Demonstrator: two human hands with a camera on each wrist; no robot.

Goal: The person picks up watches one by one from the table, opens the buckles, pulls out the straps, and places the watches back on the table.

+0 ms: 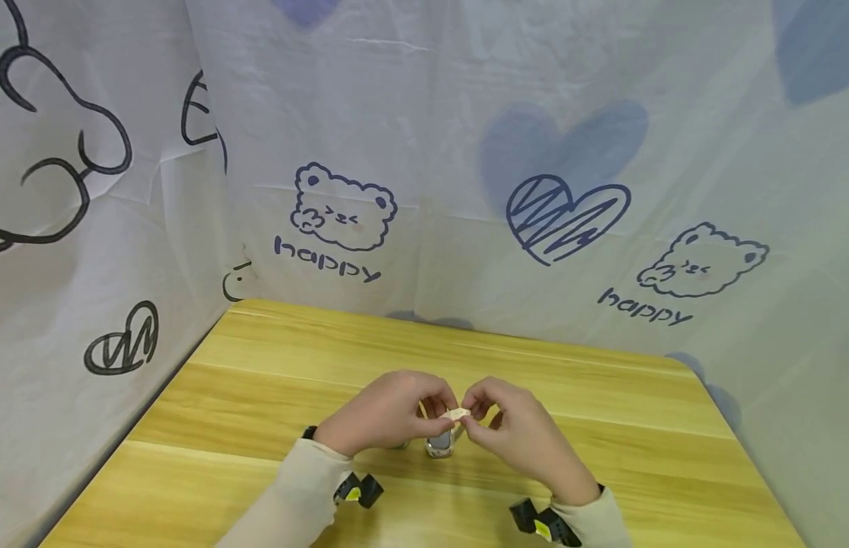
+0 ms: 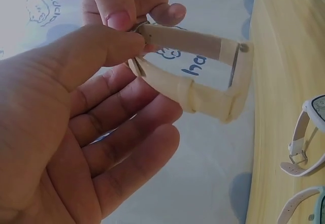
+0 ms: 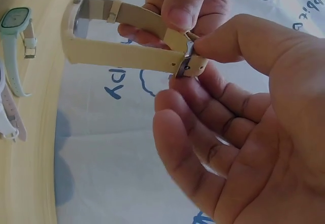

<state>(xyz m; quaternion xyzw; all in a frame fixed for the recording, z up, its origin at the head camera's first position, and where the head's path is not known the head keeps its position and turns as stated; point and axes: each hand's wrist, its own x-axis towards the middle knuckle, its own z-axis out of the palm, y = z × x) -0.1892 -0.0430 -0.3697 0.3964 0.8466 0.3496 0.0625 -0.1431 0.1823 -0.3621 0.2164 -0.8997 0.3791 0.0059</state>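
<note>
A cream-strapped wristwatch (image 2: 203, 94) hangs between the two hands, its strap joined into a loop and its case at the far end from the fingers. In the right wrist view the strap passes through the metal buckle (image 3: 186, 61), with the strap's holes showing beside it. My left hand (image 1: 397, 409) pinches the strap close to the buckle between thumb and forefinger. With thumb and fingertips, my right hand (image 1: 516, 422) pinches the strap end and buckle from the other side. The lower fingers of both hands are loosely bent. Fingertips partly cover the buckle.
Below the hands, a wooden table (image 1: 273, 365) bears a mint-green watch (image 3: 15, 21) and a white watch (image 2: 304, 137). White printed cloth (image 1: 424, 137) stands behind the table and along its left side. Small black cameras (image 1: 544, 524) sit at the wrists.
</note>
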